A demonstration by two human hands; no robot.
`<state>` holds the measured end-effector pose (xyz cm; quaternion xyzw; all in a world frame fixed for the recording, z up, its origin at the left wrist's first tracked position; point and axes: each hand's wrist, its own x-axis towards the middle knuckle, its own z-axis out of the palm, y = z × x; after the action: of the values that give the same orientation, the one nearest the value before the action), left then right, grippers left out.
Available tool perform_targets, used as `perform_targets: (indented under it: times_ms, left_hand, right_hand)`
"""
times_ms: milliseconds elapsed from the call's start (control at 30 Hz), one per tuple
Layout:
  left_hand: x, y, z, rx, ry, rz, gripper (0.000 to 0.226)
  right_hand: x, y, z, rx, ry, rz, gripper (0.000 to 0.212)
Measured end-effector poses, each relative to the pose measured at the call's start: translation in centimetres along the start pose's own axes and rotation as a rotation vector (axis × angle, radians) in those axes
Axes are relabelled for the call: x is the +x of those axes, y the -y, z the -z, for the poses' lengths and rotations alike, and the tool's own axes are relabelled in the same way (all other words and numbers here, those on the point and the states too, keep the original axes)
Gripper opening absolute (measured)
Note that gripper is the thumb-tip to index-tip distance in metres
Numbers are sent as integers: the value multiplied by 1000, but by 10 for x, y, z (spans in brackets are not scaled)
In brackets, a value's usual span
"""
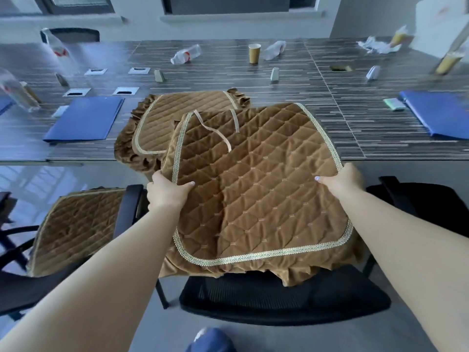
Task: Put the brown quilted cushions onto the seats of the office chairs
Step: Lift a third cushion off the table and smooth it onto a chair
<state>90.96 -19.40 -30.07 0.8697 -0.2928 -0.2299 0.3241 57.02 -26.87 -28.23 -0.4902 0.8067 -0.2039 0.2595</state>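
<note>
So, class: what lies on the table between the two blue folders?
In the head view, a brown quilted cushion lies on the table between the left folder and the right folder; the held cushion overlaps it.

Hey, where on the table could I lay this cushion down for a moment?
Bare tabletop lies right of the held cushion, before the right blue folder. The middle is taken by the other cushion; the left blue folder and bottles crowd the left.

Striped table point(355, 118) (glossy), windows point(76, 3) behind
</note>
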Motion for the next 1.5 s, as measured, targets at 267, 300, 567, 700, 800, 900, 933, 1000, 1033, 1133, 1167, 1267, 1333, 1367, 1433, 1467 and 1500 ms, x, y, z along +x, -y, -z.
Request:
perform_targets:
  times_ms: [267,300,567,700,800,900,933,1000,1033,1133,1167,1267,1333,1367,1433,1467,1500]
  left_hand:
    - [-28,-5,-10,136,7,-8,92]
    - [-27,-9,-12,153,12,-12,94]
    - [-3,-25,-21,94,23,56,97]
    - [12,-32,-21,57,19,94,100]
    - [18,-31,-19,50,-2,108,99]
    - [19,-31,-19,23,-22,138,97]
    - [15,-33,-20,6,-31,158,97]
    - [8,-36,-21,-17,-39,195,99]
    - [-1,-39,-22,-18,-56,213,100]
    - [-21,-51,-24,45,-92,144,101]
    - [-31,-59,-27,45,-106,82,98]
    - [-65,-91,-32,-32,-174,-274,75]
    - [-83,-112,-32,-25,-204,-596,59]
    - [-91,-122,-33,24,-221,-753,55]
    - [-106,-144,-34,132,-248,-974,53]
    - [-113,-158,-35,193,-261,-1057,56]
    - [-117,-170,-36,270,-264,-1115,61]
  right_hand:
    - [0,-21,16,30,-17,15,54]
    - [3,-20,18,46,-21,25,53]
    - [19,14,34,166,-19,79,49]
    - [28,30,37,229,14,154,44]
    - [34,39,42,299,82,214,34]
    - [42,47,46,339,128,265,32]
    - [47,51,51,345,147,286,34]
    - [53,56,57,337,167,328,34]
    - [55,58,64,330,184,354,33]
    - [54,65,67,289,212,415,41]
    - [53,69,69,246,221,458,46]
    - [49,80,68,107,219,605,47]
    - [42,85,63,-59,187,680,40]
    - [39,87,63,-140,161,735,36]
    - [32,89,68,-275,128,893,28]
    - [31,92,73,-336,104,982,25]
    - [29,96,78,-408,68,1075,23]
